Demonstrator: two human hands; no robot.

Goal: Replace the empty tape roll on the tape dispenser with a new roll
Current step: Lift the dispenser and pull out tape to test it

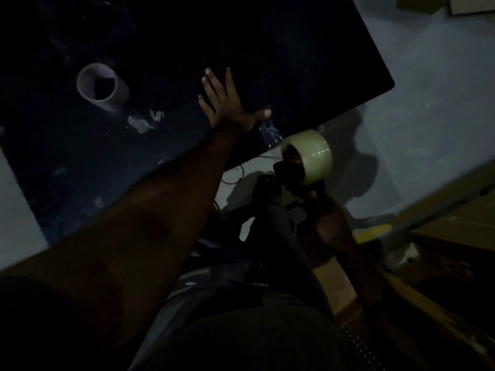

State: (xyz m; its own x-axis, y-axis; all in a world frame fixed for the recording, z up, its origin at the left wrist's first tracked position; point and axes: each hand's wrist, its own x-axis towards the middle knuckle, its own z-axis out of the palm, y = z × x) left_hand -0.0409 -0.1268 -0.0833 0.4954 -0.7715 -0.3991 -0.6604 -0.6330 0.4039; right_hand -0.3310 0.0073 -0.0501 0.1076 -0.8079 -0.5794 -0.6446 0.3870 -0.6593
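The scene is dim. My left hand lies flat on the dark table near its right edge, fingers spread, holding nothing. My right hand is below the table edge, closed around the handle of the dark tape dispenser. A full roll of clear tape sits on the dispenser. A strip of clear tape runs from the roll toward the table edge by my left thumb. The empty cardboard core lies on the table, far to the left of my left hand.
Crumpled bits of clear tape lie on the table between the core and my hand. Pale floor is to the right. Cardboard boxes are at lower right. My legs and feet are below the table edge.
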